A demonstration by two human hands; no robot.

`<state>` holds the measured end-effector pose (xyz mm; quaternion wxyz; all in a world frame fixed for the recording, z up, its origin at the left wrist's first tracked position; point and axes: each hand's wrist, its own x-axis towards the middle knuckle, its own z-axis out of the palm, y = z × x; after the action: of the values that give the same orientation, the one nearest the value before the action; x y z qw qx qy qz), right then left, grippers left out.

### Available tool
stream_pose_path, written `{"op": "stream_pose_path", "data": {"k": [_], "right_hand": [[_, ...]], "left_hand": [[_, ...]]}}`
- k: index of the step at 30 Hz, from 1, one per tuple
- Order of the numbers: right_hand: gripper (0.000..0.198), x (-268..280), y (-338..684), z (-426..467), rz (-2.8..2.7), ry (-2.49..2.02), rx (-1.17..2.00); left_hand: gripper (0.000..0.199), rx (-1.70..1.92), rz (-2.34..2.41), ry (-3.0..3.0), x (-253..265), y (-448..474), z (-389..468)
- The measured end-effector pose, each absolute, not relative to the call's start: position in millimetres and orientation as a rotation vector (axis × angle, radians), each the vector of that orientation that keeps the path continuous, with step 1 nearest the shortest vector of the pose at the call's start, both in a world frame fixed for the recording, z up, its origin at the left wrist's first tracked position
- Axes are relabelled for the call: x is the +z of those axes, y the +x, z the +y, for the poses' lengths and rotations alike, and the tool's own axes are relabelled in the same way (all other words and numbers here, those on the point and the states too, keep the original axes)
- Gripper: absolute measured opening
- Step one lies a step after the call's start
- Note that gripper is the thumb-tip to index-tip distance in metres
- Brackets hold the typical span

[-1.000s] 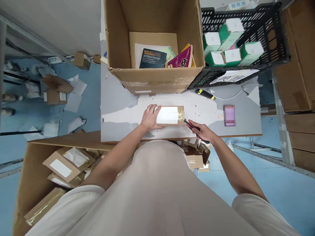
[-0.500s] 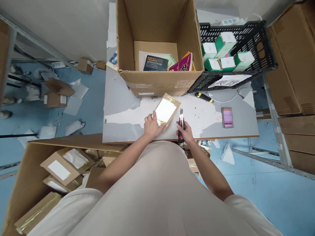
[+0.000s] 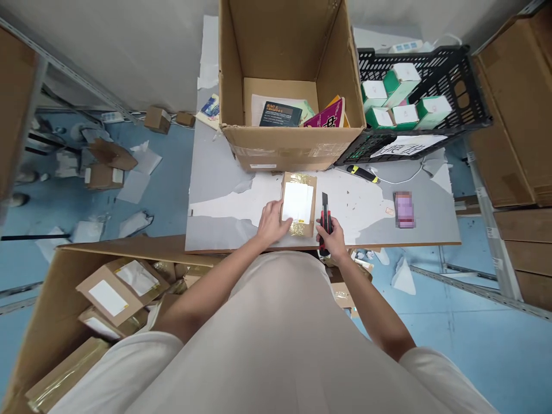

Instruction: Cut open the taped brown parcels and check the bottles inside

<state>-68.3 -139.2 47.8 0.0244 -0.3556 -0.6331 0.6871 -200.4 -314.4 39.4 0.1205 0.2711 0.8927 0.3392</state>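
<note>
A flat brown cardboard parcel (image 3: pixel 299 201) with a white label and shiny tape at both ends lies on the worktable, its long sides pointing away from me. My left hand (image 3: pixel 271 223) grips its left edge, fingers along the side and thumb over the lower left of the label. In my right hand (image 3: pixel 333 237) is a red and black box cutter (image 3: pixel 325 221). Its dark blade points away from me, a little to the right of the parcel and apart from it. The fingers are wrapped round the handle.
Behind the parcel stands an open carton (image 3: pixel 293 141) with several books. Beside it, a black crate (image 3: pixel 431 138) holds green-white boxes. A yellow-black cutter (image 3: pixel 363 173) and a blurred purple item (image 3: pixel 404 209) lie on the worktable (image 3: pixel 219 230). At lower left, a large carton (image 3: pixel 142 244) contains parcels.
The parcel has turned from slanting to nearly straight, with my left hand still at its left side. The box cutter remains in my right hand. The whole view has shifted slightly.
</note>
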Motion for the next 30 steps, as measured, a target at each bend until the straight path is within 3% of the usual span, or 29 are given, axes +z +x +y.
{"op": "stream_pose_path", "data": {"k": [5, 9, 15, 21, 25, 28, 30], "right_hand": [[0.042, 54, -40, -147, -1.705, -1.363, 2.461], [0.042, 56, -40, -151, -1.464, -1.402, 2.659], [0.045, 43, -62, -119, -1.522, -1.254, 2.367], [0.051, 30, -109, -72, -1.753, -1.09, 2.215], [0.047, 36, -104, -54, -2.094, -1.038, 2.093], [0.047, 41, -77, -48, -2.368, -1.068, 1.989], [0.053, 43, -61, -48, -2.471, -1.053, 2.02]], "left_hand": [[0.073, 0.943, 2.576, 0.95, 43, -286, -267], [0.063, 0.772, 2.443, 0.997, 39, -319, -251], [0.056, 0.661, 2.739, 0.448, 41, -281, -294], [0.073, 0.694, 2.669, 0.034, 38, -209, -331], [0.079, 0.859, 2.871, 0.495, 33, -202, -325], [0.068, 0.671, 2.781, 0.958, 32, -213, -316], [0.07, 0.533, 2.72, 1.061, 33, -217, -312]]}}
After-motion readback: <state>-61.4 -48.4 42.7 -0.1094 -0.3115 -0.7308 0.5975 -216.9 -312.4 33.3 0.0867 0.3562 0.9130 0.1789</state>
